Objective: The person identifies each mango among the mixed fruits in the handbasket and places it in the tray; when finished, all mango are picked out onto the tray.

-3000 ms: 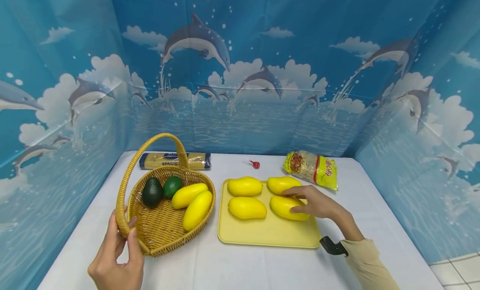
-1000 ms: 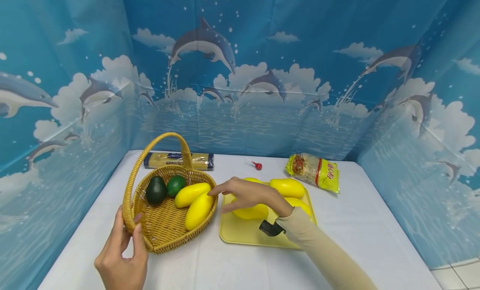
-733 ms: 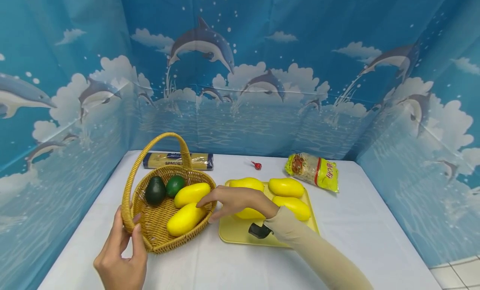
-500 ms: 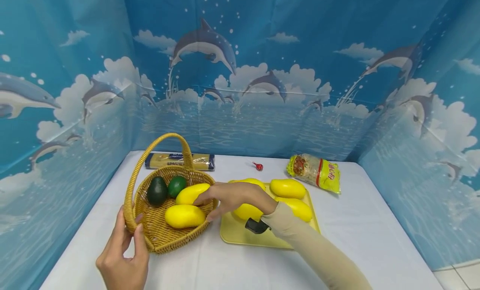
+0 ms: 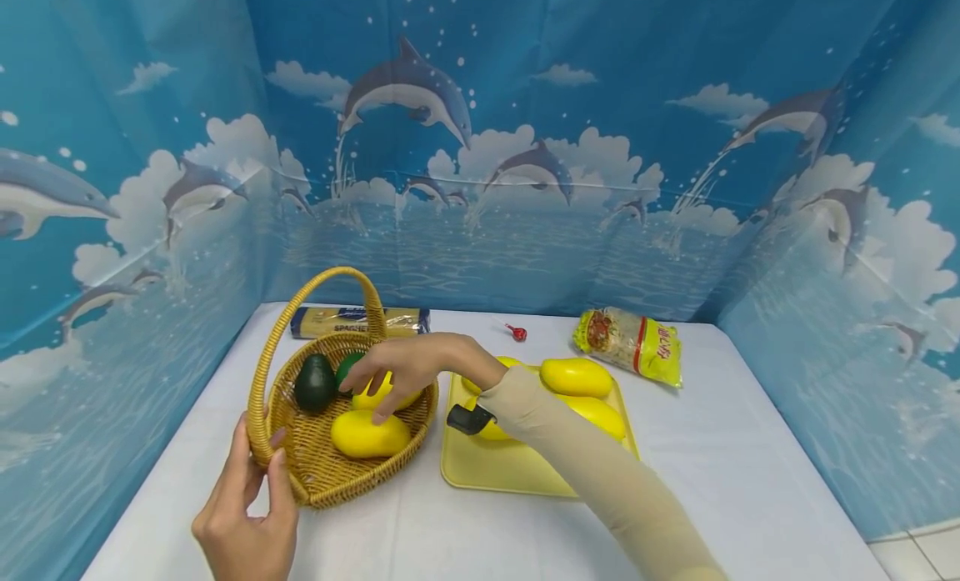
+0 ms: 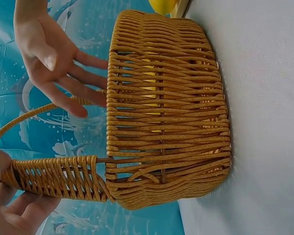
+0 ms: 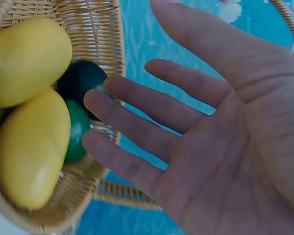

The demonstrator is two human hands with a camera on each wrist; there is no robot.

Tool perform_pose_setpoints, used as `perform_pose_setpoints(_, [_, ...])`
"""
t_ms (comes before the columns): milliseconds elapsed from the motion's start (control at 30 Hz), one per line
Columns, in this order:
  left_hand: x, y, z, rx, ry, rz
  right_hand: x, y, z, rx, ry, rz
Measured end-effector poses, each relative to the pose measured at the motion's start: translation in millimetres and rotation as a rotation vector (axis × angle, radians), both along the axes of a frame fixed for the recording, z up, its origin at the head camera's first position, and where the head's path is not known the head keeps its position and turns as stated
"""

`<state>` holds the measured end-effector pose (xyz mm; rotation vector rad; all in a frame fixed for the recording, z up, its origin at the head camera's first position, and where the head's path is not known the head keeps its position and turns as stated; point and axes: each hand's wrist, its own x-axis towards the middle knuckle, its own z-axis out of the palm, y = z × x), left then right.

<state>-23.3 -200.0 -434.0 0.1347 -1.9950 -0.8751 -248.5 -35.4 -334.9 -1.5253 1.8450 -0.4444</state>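
Note:
My left hand [image 5: 251,514] grips the handle of the wicker basket [image 5: 352,491] near its lower left end; the left wrist view shows those fingers around the handle [image 6: 59,180]. Inside the basket lie a dark avocado [image 5: 315,383], a green fruit [image 5: 349,369] and two yellow mangoes, the front one [image 5: 369,435] lying crosswise. Over the basket hovers my right hand [image 5: 412,363], covering part of the rear mango [image 7: 32,149] and green fruit. In the right wrist view this hand [image 7: 206,132] has spread fingers and holds nothing.
A yellow tray [image 5: 510,474] right of the basket carries several mangoes [image 5: 576,377], partly hidden by my right sleeve. Behind stand a spaghetti pack [image 5: 408,323], a red lollipop [image 5: 517,333] and a noodle bag [image 5: 628,344]. A dolphin-print curtain [image 5: 480,247] borders the table.
My right hand has moved from the tray to the basket, then farther left over it. The front mango has turned from slanted to crosswise and shifted left. My left hand keeps its grip.

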Motion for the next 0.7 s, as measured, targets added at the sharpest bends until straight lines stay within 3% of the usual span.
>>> perform_pose_setpoints(167, [-1.3,1.0,-0.3,0.001,0.021,0.007,-6.2,-26,-15.4,0.014,0.015,-0.010])
perform_pose_setpoints(367, [-4.7,2.2,-4.5,0.011,0.123,-0.004,-9.8,-53,-36.8,0.100,0.070,-0.057])
perform_pose_setpoints(700, [-7.9,0.1,-5.0,-0.002,0.136,-0.020,-10.0,-72,-50.7,0.184,0.122,-0.125])
